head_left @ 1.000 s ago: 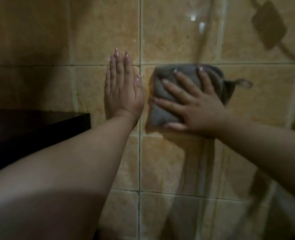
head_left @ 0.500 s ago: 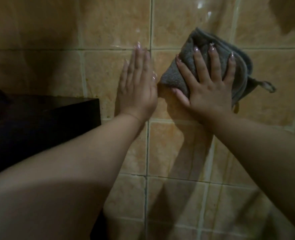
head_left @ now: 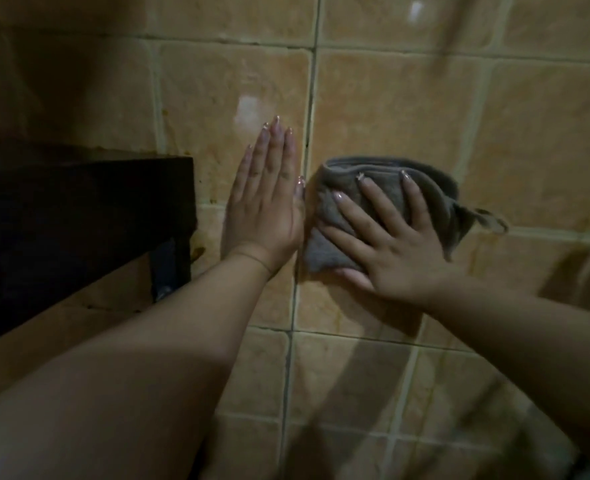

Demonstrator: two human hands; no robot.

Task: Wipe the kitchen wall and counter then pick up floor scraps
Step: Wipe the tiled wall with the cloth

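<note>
A folded grey cloth (head_left: 435, 192) with a small hanging loop lies flat against the tan tiled wall (head_left: 390, 105). My right hand (head_left: 390, 244) presses it to the tiles with spread, straight fingers. My left hand (head_left: 265, 209) rests flat on the wall just left of the cloth, fingers together and pointing up, thumb nearly touching the cloth's edge.
A dark counter slab (head_left: 78, 209) juts out from the left, ending just left of my left hand, with a dark support leg (head_left: 168, 268) below it. Brownish stains mark the tile beside its corner. Tiles continue below and to the right.
My right hand has slid the cloth down and to the left from its higher, tilted position. My left hand stays flat on the wall.
</note>
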